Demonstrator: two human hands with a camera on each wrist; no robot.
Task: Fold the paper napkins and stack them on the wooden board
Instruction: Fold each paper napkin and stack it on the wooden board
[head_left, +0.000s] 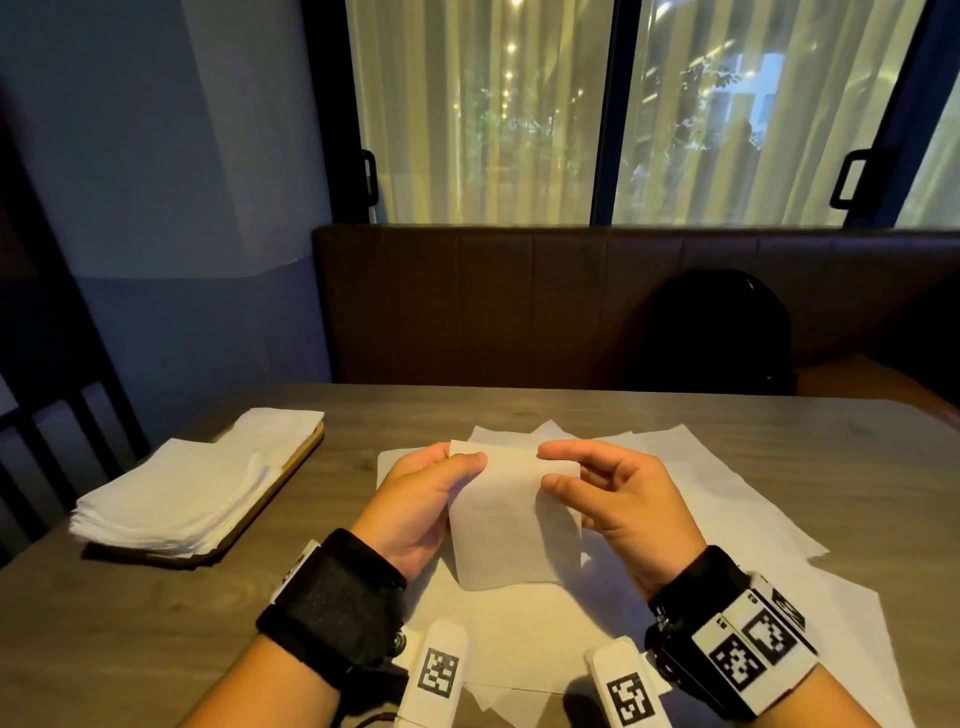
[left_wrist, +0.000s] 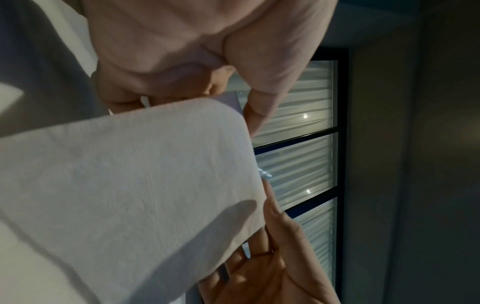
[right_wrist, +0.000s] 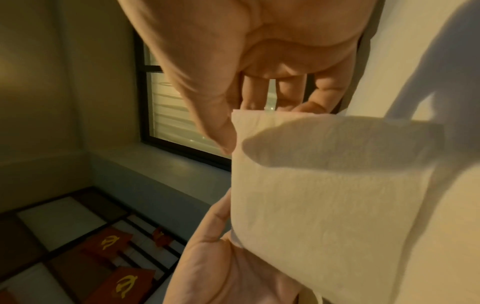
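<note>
A person sits at a table (head_left: 156, 639) and holds one folded napkin (head_left: 514, 525) up in front of them, above loose sheets (head_left: 727, 509) spread flat on the table. The left hand (head_left: 421, 504) pinches the napkin's upper left corner between thumb and fingers. The right hand (head_left: 618, 499) pinches the upper right corner, thumb in front, forefinger at the top edge, the other fingers loosely curled. The napkin hangs from these two grips, clear of the sheets.

To the left of the napkin, and well apart from it, lies the board (head_left: 291, 478). A stack (head_left: 176, 499) of folded napkins covers most of it, with only the board's rim showing.

The napkin looks already folded and seems ready either for one more fold or for carrying to the stack. To do this well, keep both top corners level so the layers stay aligned. Press any crease flat on the table, not in the air, since thin paper sags and slips. Then lay the napkin squarely on the stack, edges matched, so the stack does not lean.

No brand or readable writing shows on the napkin or board. The wrist bands (head_left: 748, 639) carry black-and-white square code markers, not text. In the right wrist view, red packets (right_wrist: 124, 286) bear a yellow emblem, but no words can be read.
</note>
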